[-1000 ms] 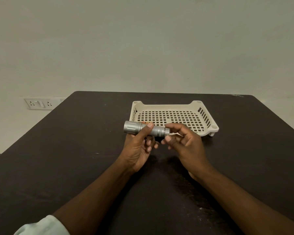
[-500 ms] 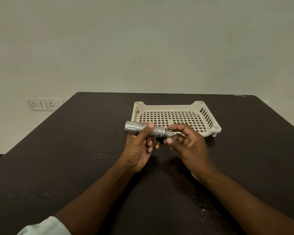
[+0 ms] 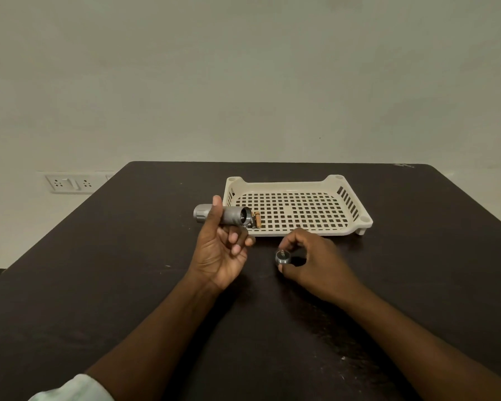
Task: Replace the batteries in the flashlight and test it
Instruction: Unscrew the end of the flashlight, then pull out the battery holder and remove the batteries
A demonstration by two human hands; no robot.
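Observation:
My left hand (image 3: pixel 220 250) grips a silver flashlight body (image 3: pixel 229 217) held level above the table, head to the left, its open rear end facing right. My right hand (image 3: pixel 315 261) pinches the round silver tail cap (image 3: pixel 282 257), spring side up, low over the dark table (image 3: pixel 99 285). Just behind the flashlight's open end, small batteries (image 3: pixel 256 219), one orange-brown, lie in the front left corner of the cream tray (image 3: pixel 356 230).
The perforated cream tray sits mid-table beyond both hands. A white wall socket panel (image 3: pixel 70 183) is on the wall at left. A plain wall stands behind the table's far edge.
The tail cap has come off the flashlight. My right hand moved it down and right toward the table; my left hand shifted the body slightly left, uncovering the batteries in the tray.

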